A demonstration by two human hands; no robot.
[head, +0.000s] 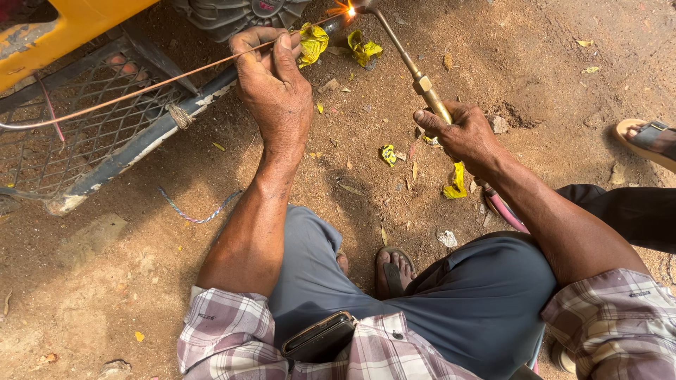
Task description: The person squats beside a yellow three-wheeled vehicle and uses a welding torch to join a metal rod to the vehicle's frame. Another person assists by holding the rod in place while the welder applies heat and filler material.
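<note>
Brazing at a vehicle frame: torch and filler rod in hand.

The left hand (273,83) is closed, pinching the thin copper-coloured filler rod (141,88); light and whippy, it is probably best gripped near the working end. The right hand (461,134) is wrapped around the brass torch (415,74), rigid and likely hot toward the flame (350,10) near the black frame bar (148,141).

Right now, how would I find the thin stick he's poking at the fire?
Start at the yellow vehicle body at top left, with a black mesh rack beneath it. A thin copper-coloured rod slants across that rack, pinched in the left hand, its tip at the bright flame. Unlike the thicker brass torch in the right hand, it's wire-thin and bare.
</note>
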